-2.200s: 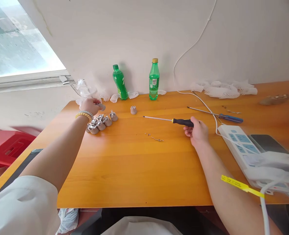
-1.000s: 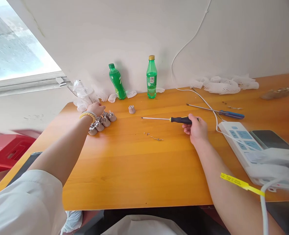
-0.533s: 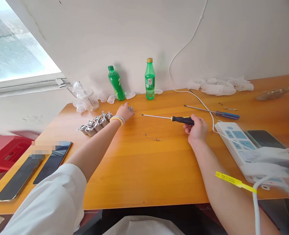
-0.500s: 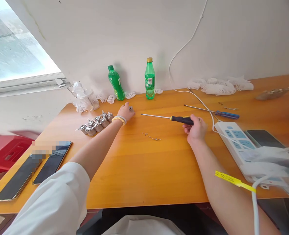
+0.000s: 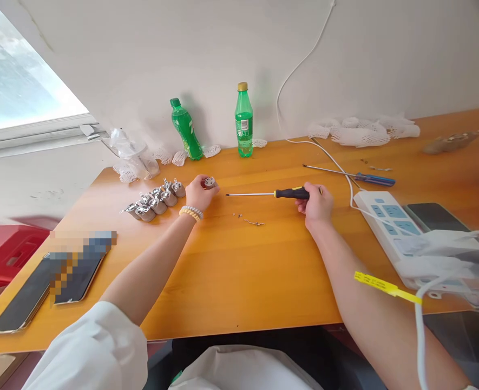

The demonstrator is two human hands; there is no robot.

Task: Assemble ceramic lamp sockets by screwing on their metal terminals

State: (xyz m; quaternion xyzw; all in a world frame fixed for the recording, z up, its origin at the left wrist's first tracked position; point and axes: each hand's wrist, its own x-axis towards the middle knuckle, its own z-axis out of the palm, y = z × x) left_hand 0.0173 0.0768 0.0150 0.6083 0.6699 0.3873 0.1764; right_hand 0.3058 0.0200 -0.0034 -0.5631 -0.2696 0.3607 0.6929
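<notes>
The left hand [image 5: 198, 192] has its grip closed around a small grey socket [image 5: 209, 182], held just off the tip of the screwdriver [image 5: 263, 194]. The right hand [image 5: 316, 203] has its grip closed on the black and yellow handle of that screwdriver, whose shaft lies level and points left, low over the desk [image 5: 231, 281].

Just in front of the screwdriver's shaft lie a few loose metal bits [image 5: 249, 220]. Left of its tip, past the socket, a row of parts [image 5: 153, 197] with metal tabs sits in a slanted line. Behind the screwdriver two green bottles [image 5: 243, 120] stand at the wall [image 5: 207, 49], the left one leaning. Right of its handle lie a blue-handled driver [image 5: 356, 176], a white power strip [image 5: 389, 225] and a dark phone [image 5: 436, 216]. Further back on that side is a heap of white foam netting [image 5: 363, 131], and a white cable [image 5: 304, 59] runs up the wall. Far left of the screwdriver, two more phones [image 5: 20, 300] rest at the near corner of the orange wood-grain desk, with a crumpled plastic bag [image 5: 131, 157] at the far corner, a bright window [image 5: 20, 81] above it and something red [image 5: 4, 254] low beyond the desk edge
</notes>
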